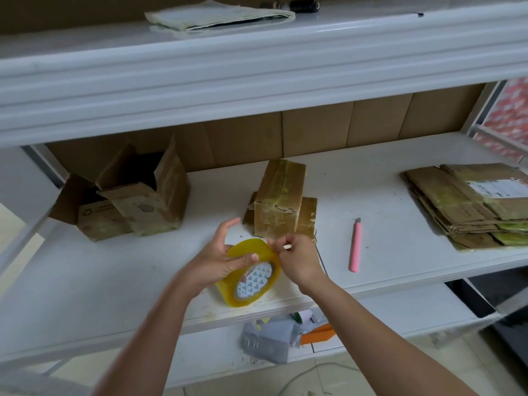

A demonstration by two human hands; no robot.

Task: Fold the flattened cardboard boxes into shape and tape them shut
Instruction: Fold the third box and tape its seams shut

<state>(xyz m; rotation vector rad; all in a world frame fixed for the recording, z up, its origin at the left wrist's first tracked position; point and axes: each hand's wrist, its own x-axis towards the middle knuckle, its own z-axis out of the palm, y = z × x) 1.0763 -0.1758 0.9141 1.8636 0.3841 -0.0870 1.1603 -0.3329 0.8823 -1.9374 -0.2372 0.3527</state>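
— Where's the closed box (278,200)?
— Mid-shelf (371,178), long axis running front to back.
— And the tape roll (251,272)?
— Near the front edge, on its rim, left hand (221,260) gripping it; right hand (297,260) pinches its end.

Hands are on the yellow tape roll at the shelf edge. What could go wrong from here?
1. The yellow roll of packing tape sits at the front edge of the white shelf; held only by the left hand, it may slip off.
2. The right hand pinches at the roll's rim, apparently picking at the tape end, which could tear or restick.
3. The pink utility knife lies loose beside the right hand; I cannot tell whether its blade is out.
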